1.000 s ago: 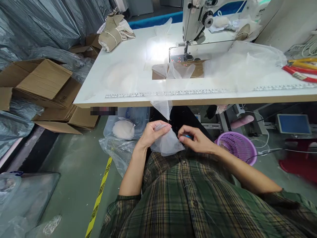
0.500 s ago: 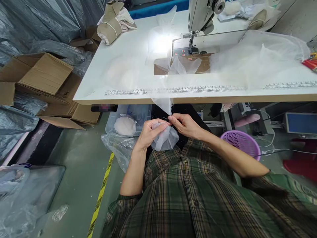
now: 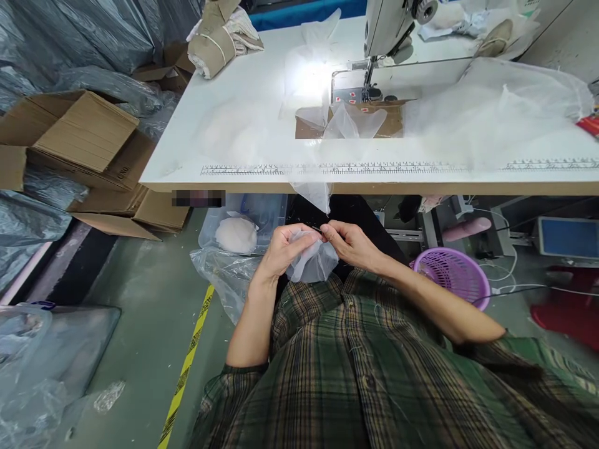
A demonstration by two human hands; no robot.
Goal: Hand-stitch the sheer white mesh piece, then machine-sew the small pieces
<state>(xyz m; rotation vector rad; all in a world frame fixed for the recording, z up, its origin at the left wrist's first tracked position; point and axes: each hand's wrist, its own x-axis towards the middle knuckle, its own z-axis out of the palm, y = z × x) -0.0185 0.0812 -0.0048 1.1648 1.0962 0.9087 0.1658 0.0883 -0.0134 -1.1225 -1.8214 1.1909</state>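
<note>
Over my lap, just in front of the table edge, my left hand [image 3: 291, 249] is closed on a bunched piece of sheer white fabric [image 3: 314, 265]. My right hand [image 3: 349, 243] pinches at the upper edge of the same piece, thumb and fingertips close to the left fingers. Something thin and dark shows between the two hands, too small to name. Just above them a strip of sheer fabric [image 3: 314, 194] hangs down over the table's front edge, its tip near the right fingertips.
A sewing machine [image 3: 388, 28] stands on the white table [image 3: 187, 149], with sheer fabric [image 3: 496, 118] heaped at right. Below are a clear bin [image 3: 274, 215] holding a white bundle [image 3: 236, 235], and a purple basket [image 3: 452, 277]. Cardboard boxes [image 3: 88, 131] lie left.
The hanging strip's tip now sits slightly apart from my right fingers, where it met them before. Both hands stay together on the bunched fabric. The view has shifted slightly.
</note>
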